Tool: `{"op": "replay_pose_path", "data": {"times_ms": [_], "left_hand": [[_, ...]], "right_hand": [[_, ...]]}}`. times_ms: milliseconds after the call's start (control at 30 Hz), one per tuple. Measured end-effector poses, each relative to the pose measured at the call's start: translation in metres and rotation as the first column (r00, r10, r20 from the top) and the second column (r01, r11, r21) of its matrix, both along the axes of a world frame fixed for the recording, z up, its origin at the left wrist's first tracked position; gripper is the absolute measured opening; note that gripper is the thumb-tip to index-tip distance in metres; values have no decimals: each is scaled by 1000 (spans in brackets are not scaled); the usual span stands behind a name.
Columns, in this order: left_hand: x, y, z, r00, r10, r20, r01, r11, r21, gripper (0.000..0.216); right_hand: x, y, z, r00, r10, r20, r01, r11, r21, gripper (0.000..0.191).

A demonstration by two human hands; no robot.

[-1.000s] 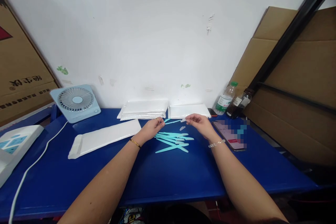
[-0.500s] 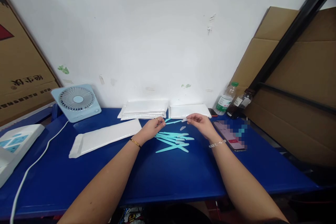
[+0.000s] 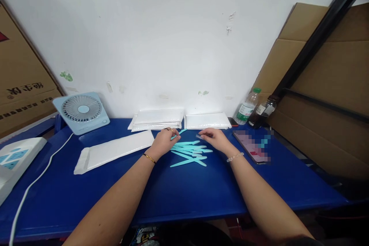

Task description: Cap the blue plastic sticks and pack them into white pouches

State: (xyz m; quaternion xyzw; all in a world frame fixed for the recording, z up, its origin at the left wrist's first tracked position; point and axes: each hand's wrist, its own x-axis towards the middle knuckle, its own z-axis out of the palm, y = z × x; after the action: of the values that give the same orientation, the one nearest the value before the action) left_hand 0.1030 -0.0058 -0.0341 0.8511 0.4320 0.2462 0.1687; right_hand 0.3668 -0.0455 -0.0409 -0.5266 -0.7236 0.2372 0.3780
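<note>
My left hand (image 3: 165,142) is closed by the pinched thumb and fingers around a slim turquoise eyebrow razor (image 3: 183,132), whose tip points up and to the right. My right hand (image 3: 215,138) has thumb and fingertips together on a small translucent cap (image 3: 198,136), low over the table. Between and just below the hands lies a loose pile of turquoise eyebrow razors (image 3: 191,150), several of them crossing each other. Their left ends are partly behind my left hand. The blades are too small to make out.
On the blue table (image 3: 184,196) lie white padded packets (image 3: 157,117), another stack of packets (image 3: 207,120) and a long white packet (image 3: 115,150). A fan (image 3: 82,111), power strip (image 3: 20,157), phone (image 3: 249,146) and two bottles (image 3: 246,109) stand or lie around the sides.
One razor that was near my left fingers now lies on top of the pile. My right hand has moved slightly left and down, over where a loose translucent cap lay.
</note>
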Motion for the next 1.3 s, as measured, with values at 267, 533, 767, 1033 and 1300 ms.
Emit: {"op": "replay_pose_path", "data": {"times_ms": [267,533,767,1033,1300], "left_hand": [[-2,15,-14,965,181,-192,-177,983,40,14],[-3,12,-10,964,174,-203,-175,984,12,12],[-5,10,-7,983,129,-128,-134,990,-31,13],[-6,9,-4,996,70,-61,-71,997,-18,12],[-4,10,-2,998,29,58,-29,1000,11,15]], "right_hand": [[-3,8,-9,915,-13,402,-24,996,89,11],[7,22,-14,880,-148,451,69,980,186,27],[-2,26,-18,766,-202,610,126,978,166,16],[12,23,-19,882,-169,440,122,984,133,19],[18,7,2,989,-9,-147,10,1000,6,31]]}}
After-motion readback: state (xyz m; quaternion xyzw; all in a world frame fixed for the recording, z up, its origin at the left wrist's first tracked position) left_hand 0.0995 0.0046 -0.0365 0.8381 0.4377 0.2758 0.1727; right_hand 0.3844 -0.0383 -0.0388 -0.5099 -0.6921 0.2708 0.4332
